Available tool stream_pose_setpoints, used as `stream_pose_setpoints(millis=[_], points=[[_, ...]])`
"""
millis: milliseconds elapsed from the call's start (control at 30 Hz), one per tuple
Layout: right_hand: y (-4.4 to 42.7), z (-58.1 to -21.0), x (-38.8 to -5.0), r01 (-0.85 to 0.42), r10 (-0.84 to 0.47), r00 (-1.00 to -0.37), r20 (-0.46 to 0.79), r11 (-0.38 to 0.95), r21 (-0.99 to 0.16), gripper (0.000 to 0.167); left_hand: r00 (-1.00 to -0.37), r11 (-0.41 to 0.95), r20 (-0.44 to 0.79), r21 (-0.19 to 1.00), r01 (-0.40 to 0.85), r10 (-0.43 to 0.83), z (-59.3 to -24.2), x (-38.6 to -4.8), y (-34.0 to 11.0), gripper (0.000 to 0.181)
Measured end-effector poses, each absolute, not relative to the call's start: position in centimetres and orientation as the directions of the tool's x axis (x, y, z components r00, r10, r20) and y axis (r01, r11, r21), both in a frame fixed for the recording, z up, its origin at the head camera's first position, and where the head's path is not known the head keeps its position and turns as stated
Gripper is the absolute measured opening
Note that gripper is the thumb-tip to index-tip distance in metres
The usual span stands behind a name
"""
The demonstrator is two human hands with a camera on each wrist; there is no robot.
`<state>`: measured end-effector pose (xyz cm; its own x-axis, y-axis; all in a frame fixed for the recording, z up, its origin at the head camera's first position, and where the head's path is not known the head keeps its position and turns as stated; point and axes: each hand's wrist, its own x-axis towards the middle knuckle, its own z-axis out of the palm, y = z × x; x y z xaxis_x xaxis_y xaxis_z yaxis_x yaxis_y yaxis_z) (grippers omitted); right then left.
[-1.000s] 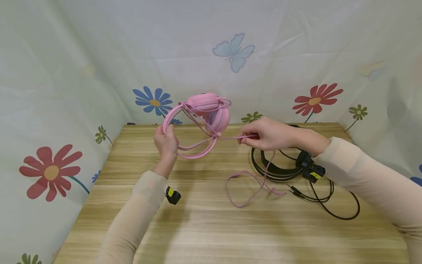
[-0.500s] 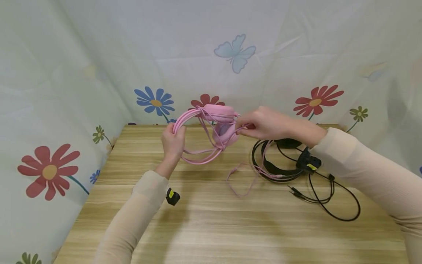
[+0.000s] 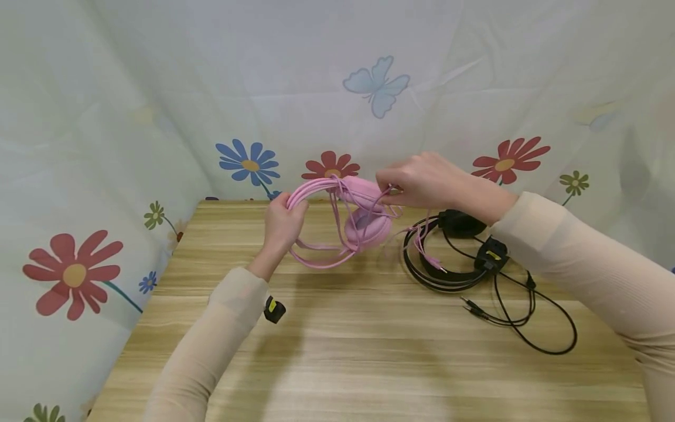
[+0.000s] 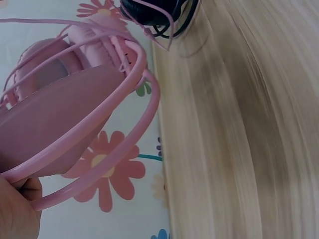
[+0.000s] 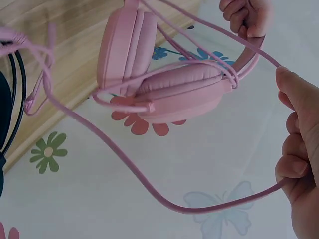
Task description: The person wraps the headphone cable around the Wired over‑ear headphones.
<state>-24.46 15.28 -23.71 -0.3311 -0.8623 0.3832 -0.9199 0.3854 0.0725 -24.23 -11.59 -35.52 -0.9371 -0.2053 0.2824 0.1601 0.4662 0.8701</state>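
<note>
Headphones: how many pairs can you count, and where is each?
2: the pink headphones, held in the left hand; the black headphones, on the wooden table, partly hidden by the right arm.

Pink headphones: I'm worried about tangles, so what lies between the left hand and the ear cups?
The headband runs from the left hand to the ear cups, pink cord crossing it near the cups; the left wrist view shows this.

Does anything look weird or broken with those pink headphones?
Yes, a bit weird: the pink cable looks tangled. Instead of hanging free, it loops across the ear cups of the pink headphones and near the end of the headband. I can't see anything broken or spilled.
</note>
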Motion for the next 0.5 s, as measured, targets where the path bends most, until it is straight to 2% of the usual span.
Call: stream_pose_setpoints(millis=[500], points=[[15.0, -23.4, -25.1, -0.878, -0.892, -0.282, 0.353, 0.389, 0.279, 0.030, -0.979, 0.603, 0.204, 0.782, 0.155, -0.013, -33.4, -24.1, -11.4, 0.017]])
